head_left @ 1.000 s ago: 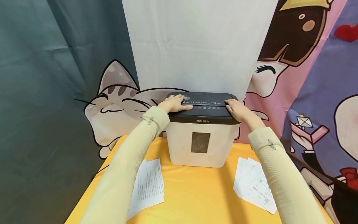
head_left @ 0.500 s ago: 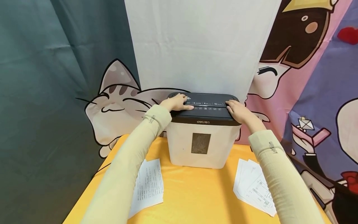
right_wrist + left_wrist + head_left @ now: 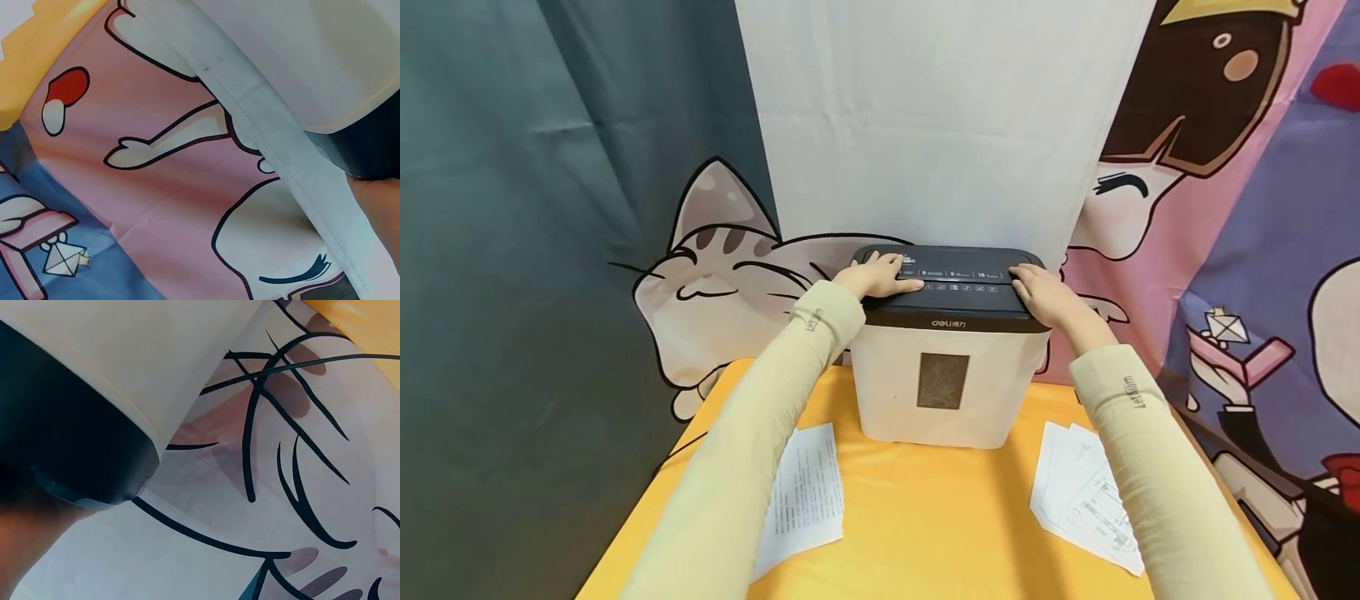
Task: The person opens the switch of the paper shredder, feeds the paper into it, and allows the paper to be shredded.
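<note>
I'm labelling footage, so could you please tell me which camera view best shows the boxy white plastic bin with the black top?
The head view: it shows the bin upright at full height, black top and dark rectangular window included. Each wrist view shows only a cropped piece: some white side and black top.

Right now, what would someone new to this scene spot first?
The white machine with a dark lid stands out, at the far side of the yellow table, with the left hand and right hand resting on opposite ends of the lid. Beyond it to the left, a big smiling cartoon cat catches the eye. Nearer the camera, printed text lies on the left and sheets with drawings on the right.
</note>
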{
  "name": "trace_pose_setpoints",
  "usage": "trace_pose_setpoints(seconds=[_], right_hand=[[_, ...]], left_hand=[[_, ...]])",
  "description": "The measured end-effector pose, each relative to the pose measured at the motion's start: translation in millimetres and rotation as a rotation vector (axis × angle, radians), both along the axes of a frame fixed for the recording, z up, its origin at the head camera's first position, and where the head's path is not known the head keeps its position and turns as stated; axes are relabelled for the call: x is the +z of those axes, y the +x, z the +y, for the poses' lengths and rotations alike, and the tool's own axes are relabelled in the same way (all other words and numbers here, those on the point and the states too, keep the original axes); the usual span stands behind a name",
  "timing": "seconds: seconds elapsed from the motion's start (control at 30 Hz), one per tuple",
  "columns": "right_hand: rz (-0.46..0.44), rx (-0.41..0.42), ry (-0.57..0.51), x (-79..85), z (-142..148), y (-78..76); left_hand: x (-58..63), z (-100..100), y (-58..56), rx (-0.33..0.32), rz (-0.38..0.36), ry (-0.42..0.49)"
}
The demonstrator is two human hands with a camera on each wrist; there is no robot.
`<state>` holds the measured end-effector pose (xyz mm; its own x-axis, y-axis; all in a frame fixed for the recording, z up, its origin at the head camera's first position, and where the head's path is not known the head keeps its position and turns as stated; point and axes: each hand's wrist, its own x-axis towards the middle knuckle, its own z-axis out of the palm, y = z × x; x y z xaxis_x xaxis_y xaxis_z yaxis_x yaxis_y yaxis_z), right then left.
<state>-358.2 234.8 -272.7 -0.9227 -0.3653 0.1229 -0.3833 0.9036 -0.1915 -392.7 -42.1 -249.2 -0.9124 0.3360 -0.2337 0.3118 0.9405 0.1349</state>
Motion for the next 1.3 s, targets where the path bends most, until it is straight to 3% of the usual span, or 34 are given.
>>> trace_pose_setpoints(seconds=[0.2,0.47,0.67,0.87,1.1,1.3], right_hand=[[0.005,-0.002,0.0,1.6,1,0.2],[-0.018,-0.01,-0.002,2.8,-1,0.2],[-0.01,-0.018,-0.003,1.2,-1,0.3],[0.034,-0.052,-0.054,-8.5,0,1.0],[0.116,-0.129,-0.122,-8.9,-2,6.4],[0.238,-0.161,-0.208,-8.7,-4,15.1]], left_hand=[[1.7,0,0.1,-0.001,0.002,-0.011],[0.4,-4,3.1,0.08,-0.02,0.031],[-7.7,-8,0.9,0.031,0.054,0.091],[-19.9,-13,-2.0,-0.026,0.173,0.184],[-27.0,-22,3.8,-0.087,0.278,0.317],[-26.7,-31,14.8,-0.106,0.342,0.307]])
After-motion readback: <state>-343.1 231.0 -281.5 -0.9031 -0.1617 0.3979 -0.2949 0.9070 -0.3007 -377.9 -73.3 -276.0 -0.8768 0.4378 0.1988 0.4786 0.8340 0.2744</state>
